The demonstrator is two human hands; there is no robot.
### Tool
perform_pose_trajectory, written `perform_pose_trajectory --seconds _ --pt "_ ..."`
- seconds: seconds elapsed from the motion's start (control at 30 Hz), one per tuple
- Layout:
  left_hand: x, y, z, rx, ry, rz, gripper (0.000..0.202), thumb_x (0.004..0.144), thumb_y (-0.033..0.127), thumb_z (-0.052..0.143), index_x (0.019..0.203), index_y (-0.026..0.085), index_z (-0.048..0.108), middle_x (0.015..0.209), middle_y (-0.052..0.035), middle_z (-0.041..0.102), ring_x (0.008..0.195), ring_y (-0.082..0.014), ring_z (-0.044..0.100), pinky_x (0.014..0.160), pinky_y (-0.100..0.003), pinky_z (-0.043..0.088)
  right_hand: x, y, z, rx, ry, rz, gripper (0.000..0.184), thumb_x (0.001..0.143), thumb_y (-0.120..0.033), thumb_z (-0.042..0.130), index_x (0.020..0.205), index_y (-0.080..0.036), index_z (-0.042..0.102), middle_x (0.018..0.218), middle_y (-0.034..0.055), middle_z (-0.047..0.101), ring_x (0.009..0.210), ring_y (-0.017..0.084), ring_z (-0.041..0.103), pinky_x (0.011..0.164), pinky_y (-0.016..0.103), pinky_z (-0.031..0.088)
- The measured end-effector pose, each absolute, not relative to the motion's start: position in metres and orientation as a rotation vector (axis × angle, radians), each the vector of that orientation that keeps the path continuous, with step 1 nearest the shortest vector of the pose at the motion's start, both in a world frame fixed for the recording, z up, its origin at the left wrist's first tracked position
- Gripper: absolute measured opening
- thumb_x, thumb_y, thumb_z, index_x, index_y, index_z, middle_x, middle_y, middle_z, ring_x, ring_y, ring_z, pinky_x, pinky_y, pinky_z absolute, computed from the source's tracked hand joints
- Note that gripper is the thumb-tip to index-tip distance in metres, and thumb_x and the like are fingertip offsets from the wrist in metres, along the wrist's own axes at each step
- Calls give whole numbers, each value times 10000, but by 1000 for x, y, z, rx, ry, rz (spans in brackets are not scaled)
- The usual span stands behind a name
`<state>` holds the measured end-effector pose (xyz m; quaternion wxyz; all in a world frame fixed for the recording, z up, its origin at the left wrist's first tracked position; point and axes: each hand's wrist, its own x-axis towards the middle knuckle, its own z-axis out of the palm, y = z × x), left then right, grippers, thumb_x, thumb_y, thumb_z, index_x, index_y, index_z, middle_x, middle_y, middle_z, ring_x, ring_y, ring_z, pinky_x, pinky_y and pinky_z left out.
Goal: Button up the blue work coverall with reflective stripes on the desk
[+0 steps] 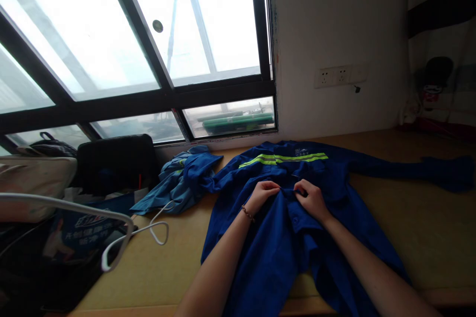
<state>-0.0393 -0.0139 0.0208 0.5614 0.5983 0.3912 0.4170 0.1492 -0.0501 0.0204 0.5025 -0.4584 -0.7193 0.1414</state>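
A blue work jacket [282,237] with a yellow-green reflective stripe [284,159] lies spread on the wooden table [420,228], one sleeve stretched out to the right. My left hand [263,193] and my right hand [310,198] rest close together on its chest, each with fingers curled and pinching the front placket fabric near a button. A beaded bracelet sits on my left wrist.
A second crumpled blue garment [182,183] lies to the left by the window. A white clothes hanger [122,233] sits at the table's left edge. Bags [115,161] stand at far left. A wall socket [332,77] is mounted above the table.
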Motion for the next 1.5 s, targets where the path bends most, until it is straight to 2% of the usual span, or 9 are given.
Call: perform_pose_trajectory --seconds 0.27,0.37,0.5,0.63,0.8,0.97,1.1,1.3,1.5 --pt "-57 -12 29 1723 1317 1392 173 674 273 536 538 168 516 539 -1 467 548 -121 423 554 -232 306 187 -26 7 -1366 -920 553 161 610 -261 531 697 -159 621 576 -13 518 537 123 454 506 234 356" --pt "-54 -23 35 2068 1486 1322 147 675 273 565 562 179 553 665 -64 541 710 -189 482 681 -282 329 194 -19 -1 -1369 -710 731 197 556 -251 551 704 -156 641 581 -6 569 528 129 487 477 230 371" --pt "-32 -44 47 2255 1184 1234 139 731 245 521 793 196 636 972 -118 576 930 -240 469 848 -337 298 196 -16 -7 -1382 -654 809 193 527 -243 558 682 -171 648 553 -19 581 512 130 505 474 232 387" --pt "1 -59 39 2060 999 1104 252 763 317 503 948 186 614 914 -93 592 780 -192 510 713 -286 372 194 -16 -9 -1354 -725 804 224 552 -275 547 717 -158 642 544 -11 580 503 136 506 462 238 389" --pt "15 -55 13 1899 914 846 203 674 345 608 700 145 625 615 -10 538 567 -116 436 542 -232 317 189 -16 -8 -1348 -833 804 229 570 -278 551 743 -157 642 549 -10 575 497 127 491 446 227 366" --pt "-2 -31 8 1306 978 851 224 593 326 676 691 144 588 576 24 509 495 -79 412 480 -211 275 187 -20 3 -1307 -808 826 293 616 -297 541 847 -148 642 724 40 621 617 162 542 509 252 410" --pt "-16 -18 12 1033 961 859 195 556 266 689 589 138 547 535 26 489 478 -78 423 480 -215 294 175 -42 26 -1266 -1054 410 268 696 -295 540 926 -179 612 903 54 584 663 142 512 575 260 415" --pt "-21 -17 6 900 891 767 172 579 246 672 564 147 533 480 29 455 448 -82 405 491 -238 307 142 -68 33 -950 -2056 316 119 778 -232 504 791 -232 622 763 22 578 710 151 531 649 265 416" --pt "-18 -20 7 907 848 789 156 594 240 679 578 141 559 512 8 485 471 -91 444 479 -227 318 138 -64 21 -1071 -2022 259 161 827 -255 443 788 -222 596 746 24 588 703 154 553 660 273 418"
